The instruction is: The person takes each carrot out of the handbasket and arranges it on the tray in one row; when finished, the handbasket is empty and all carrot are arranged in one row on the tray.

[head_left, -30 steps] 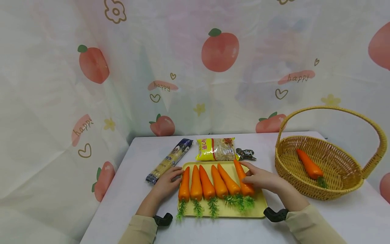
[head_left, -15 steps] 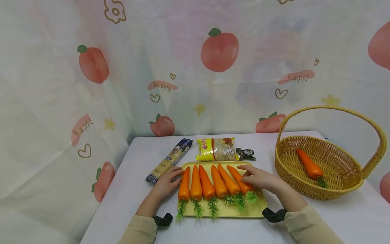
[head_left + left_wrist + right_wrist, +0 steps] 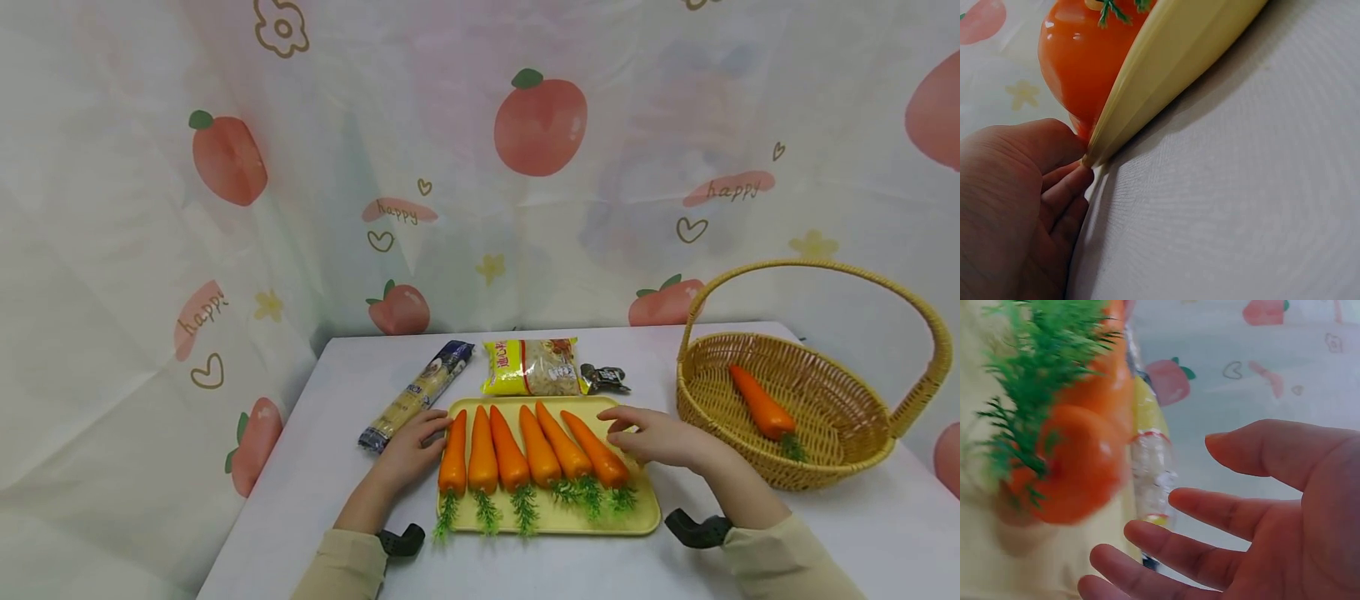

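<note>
A yellow tray (image 3: 555, 522) lies on the white table with several orange carrots (image 3: 512, 454) side by side on it, their green tops toward me. My left hand (image 3: 411, 448) is at the tray's left edge. Up close in the left wrist view, its thumb and fingers (image 3: 1063, 147) pinch the rim beside the leftmost carrot (image 3: 1085, 59). Over the tray's right side is my right hand (image 3: 660, 437), apart from the rightmost carrot (image 3: 597, 450). Its fingers (image 3: 1210, 509) are spread and hold nothing in the right wrist view.
A wicker basket (image 3: 701, 437) with a tall handle stands at the right, one carrot (image 3: 761, 402) inside. Behind the tray lie a yellow food packet (image 3: 534, 367) and a small dark packet (image 3: 604, 378). A long noodle packet (image 3: 417, 396) lies at the left.
The rightmost carrot has come down to lie on the tray beside the others. My right hand has let go of it and moved right. The left hand has stayed in place.
</note>
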A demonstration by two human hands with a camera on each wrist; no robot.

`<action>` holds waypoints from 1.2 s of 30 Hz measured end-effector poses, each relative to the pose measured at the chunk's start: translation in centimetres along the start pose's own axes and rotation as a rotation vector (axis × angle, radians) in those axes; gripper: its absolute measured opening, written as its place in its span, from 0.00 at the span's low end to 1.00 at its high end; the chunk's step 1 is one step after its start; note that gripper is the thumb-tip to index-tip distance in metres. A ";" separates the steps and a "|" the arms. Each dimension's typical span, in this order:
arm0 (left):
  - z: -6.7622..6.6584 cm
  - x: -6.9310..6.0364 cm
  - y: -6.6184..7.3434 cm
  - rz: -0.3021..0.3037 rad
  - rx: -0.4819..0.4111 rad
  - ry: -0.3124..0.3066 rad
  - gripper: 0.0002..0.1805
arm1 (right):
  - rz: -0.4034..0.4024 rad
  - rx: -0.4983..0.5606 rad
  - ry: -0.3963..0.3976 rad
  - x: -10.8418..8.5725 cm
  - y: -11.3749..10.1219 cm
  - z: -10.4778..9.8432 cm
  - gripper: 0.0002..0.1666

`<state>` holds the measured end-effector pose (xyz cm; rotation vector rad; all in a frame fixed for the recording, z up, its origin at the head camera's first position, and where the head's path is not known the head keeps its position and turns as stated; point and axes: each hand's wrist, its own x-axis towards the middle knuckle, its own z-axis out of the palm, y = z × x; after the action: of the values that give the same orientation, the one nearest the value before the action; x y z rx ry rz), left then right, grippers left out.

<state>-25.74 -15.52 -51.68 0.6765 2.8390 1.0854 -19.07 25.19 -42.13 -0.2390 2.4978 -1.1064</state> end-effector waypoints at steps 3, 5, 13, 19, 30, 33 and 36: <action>0.0 0.0 0.1 -0.003 -0.002 -0.001 0.23 | -0.020 -0.016 0.029 -0.9 0.2 -1.7 0.34; 0.0 0.0 0.1 -0.006 0.000 0.000 0.23 | -0.027 -0.038 0.063 -1.5 0.4 -3.0 0.35; 0.1 0.0 -0.1 0.001 0.000 0.006 0.23 | -0.004 -0.052 0.191 -3.9 2.4 -8.3 0.40; 0.2 0.0 -0.2 -0.001 -0.005 0.005 0.23 | 0.023 -0.050 0.234 -4.7 5.1 -11.8 0.39; 0.1 0.1 -0.2 0.003 0.005 0.010 0.22 | 0.117 -0.036 0.132 -4.6 9.5 -15.9 0.45; 0.1 0.1 -0.3 0.011 0.000 0.013 0.22 | 0.185 -0.023 0.093 -4.5 10.2 -16.4 0.47; 0.1 0.2 -0.3 0.008 -0.006 0.007 0.22 | 0.239 -0.011 0.059 -4.5 10.8 -16.7 0.49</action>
<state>-25.98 -15.58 -51.95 0.6853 2.8402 1.0984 -22.01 45.10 -38.69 0.0893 2.5044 -1.0146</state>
